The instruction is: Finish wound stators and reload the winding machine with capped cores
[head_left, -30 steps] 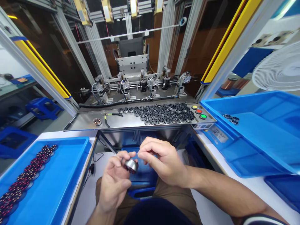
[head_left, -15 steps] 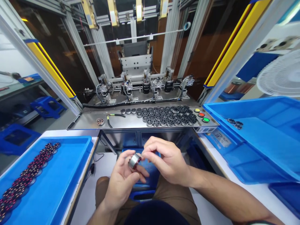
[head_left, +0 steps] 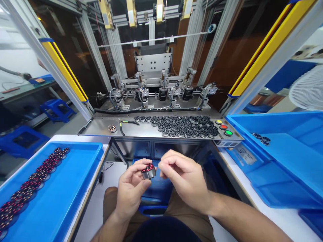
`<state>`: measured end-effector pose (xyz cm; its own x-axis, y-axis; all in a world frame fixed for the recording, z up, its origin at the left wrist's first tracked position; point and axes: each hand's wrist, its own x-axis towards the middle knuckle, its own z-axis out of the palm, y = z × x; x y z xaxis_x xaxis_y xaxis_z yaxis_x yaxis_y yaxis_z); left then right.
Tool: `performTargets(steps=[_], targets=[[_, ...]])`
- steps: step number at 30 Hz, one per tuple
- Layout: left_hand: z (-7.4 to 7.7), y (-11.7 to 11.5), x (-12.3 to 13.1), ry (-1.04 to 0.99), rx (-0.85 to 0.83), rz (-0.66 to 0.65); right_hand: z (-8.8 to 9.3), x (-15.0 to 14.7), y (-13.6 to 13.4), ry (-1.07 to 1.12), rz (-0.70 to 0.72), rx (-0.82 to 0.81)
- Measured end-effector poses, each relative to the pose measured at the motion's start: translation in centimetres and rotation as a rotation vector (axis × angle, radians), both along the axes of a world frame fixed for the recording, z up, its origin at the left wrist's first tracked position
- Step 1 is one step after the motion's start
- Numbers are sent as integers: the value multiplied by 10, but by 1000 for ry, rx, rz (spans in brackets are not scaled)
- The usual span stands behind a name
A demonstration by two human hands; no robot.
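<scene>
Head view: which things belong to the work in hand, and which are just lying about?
Likely in the work:
left hand, holding a metal-rimmed part
right hand, pinched beside it
reddish parts in the left tray
dark rings on the ledge

Probably just about:
white fan
blue stools

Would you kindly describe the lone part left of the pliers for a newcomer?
Find the silvery metal ledge along the front of the machine. On its left stretch lie pliers; left of them sits a small round part. Unlike the dark, crowded parts to the right, it sits alone and shows copper colouring.
</scene>
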<state>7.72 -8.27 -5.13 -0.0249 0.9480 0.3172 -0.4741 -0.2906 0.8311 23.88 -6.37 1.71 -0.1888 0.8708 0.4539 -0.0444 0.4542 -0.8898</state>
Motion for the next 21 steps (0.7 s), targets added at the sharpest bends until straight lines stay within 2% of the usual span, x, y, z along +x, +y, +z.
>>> performTargets(steps=[4,7,12,16,19,21], targets=[[1,5,-4,-19,-1,-24,-15,-11,-13,172,247,-500],[1,6,-8,-19,13,-43,-28,-19,-16,297,355,-691],[0,6,-12,6,28,-51,-38,-22,-14,434,410,-801],[1,5,-12,63,52,-29,-40,-24,-12,577,540,-856],[3,3,-13,150,65,-6,-43,-27,-10,614,609,-845],[6,0,-15,221,38,76,-46,-24,-9,553,563,-745]])
